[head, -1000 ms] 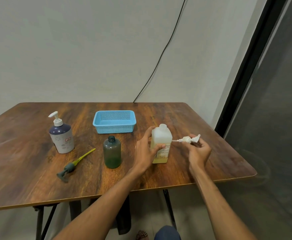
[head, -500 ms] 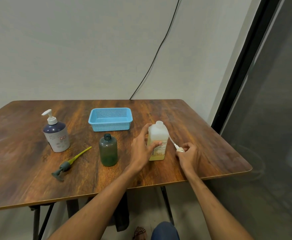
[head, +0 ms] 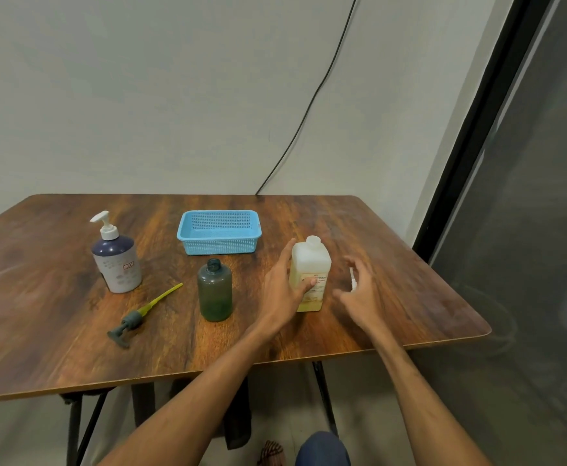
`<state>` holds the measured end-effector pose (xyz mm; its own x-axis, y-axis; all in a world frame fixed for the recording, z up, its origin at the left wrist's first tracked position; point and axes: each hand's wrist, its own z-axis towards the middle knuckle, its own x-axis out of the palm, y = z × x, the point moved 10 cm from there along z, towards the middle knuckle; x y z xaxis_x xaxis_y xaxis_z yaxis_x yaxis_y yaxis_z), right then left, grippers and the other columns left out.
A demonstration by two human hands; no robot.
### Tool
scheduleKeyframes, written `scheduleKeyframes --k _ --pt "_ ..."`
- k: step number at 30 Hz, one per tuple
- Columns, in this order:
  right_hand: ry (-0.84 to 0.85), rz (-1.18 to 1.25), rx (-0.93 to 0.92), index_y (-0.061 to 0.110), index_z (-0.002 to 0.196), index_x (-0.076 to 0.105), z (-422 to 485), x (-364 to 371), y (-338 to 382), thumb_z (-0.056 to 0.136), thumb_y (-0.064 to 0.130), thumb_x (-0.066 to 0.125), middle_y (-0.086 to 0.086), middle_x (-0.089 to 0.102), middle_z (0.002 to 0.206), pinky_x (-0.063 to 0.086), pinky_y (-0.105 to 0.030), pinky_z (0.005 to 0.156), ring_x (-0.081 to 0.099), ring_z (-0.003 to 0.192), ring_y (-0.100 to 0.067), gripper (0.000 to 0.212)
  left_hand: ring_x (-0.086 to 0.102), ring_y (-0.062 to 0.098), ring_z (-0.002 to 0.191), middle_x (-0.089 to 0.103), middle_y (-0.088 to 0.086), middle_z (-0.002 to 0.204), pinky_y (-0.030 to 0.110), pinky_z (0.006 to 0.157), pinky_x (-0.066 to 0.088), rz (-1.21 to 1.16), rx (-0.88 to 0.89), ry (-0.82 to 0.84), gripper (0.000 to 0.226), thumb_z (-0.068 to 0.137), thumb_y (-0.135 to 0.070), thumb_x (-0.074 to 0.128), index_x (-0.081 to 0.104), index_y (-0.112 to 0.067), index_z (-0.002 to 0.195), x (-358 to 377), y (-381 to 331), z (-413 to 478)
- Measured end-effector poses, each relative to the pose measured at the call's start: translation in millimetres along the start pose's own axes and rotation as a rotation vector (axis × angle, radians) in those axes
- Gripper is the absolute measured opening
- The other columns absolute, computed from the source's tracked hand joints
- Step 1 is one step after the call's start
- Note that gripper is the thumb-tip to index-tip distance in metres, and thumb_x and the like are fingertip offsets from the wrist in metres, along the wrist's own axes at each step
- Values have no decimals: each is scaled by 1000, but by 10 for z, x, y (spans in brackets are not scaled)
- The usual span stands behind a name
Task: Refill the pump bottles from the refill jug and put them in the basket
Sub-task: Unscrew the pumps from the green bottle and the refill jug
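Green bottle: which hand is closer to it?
Left. The left hand grips the white bottle just right of the green bottle; the right hand is farther right, past the white bottle, beside the white pump on the table.

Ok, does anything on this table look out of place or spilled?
No spill shows. Two bottles stand open: the green bottle, whose pump lies loose on the table to its left, and the white bottle, whose white pump lies behind the right hand. The basket holds nothing.

basket [head: 219, 232] behind open bottle [head: 215, 290], pump bottle [head: 117, 260] left, jug [head: 310, 274] right
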<state>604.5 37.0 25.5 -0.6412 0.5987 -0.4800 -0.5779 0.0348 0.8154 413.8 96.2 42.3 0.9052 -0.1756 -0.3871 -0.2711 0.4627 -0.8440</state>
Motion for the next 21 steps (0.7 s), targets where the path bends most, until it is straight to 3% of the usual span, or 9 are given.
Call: scheduleKeyframes --k 3,5,7,10,14,17,21 --pt "135 109 -36 22 143 46 -20 169 212 68 17 89 -2 47 148 43 -46 111 45 135 -19 87 46 14 137 39 -8 158 40 106 50 3 4 -13 94 85 -33 78 19 -34 158 -72 -6 -92" --pt "177 174 -18 25 144 43 -19 249 260 68 10 90 3 49 144 52 -45 104 49 132 -19 91 47 7 133 41 -8 156 16 94 49 4 19 -55 85 85 -31 79 31 -31 155 -209 -49 -200" --pt "211 234 -2 27 145 40 -32 326 277 69 6 91 12 52 134 59 -31 90 54 124 -15 94 57 2 121 55 -7 145 6 82 49 11 43 -124 69 85 -29 78 47 -28 146 -411 -106 -328" --pt "259 316 25 25 147 37 -76 423 310 70 4 89 10 56 126 58 -19 75 59 112 -10 96 64 -1 101 67 -8 121 13 82 56 -26 83 -230 46 86 -24 77 61 -25 129 -745 -169 -506" --pt "276 373 93 24 145 39 -97 538 268 69 5 90 -1 61 127 58 -29 84 62 114 -18 93 66 0 96 69 -9 109 16 80 56 -4 86 -333 32 86 -22 77 68 -20 117 -1146 -122 -675" --pt "252 363 99 21 142 42 -61 534 288 66 4 92 -3 62 126 60 -28 79 65 110 -19 93 66 2 92 69 -9 102 17 76 56 12 99 -433 24 85 -21 78 69 -20 107 -1387 -62 -793" --pt "228 337 70 16 144 43 -90 564 371 61 4 94 -2 63 125 60 -23 72 66 105 -16 98 60 7 95 60 -7 105 24 77 55 7 25 -557 41 78 -27 85 61 -21 111 -1618 201 -856"
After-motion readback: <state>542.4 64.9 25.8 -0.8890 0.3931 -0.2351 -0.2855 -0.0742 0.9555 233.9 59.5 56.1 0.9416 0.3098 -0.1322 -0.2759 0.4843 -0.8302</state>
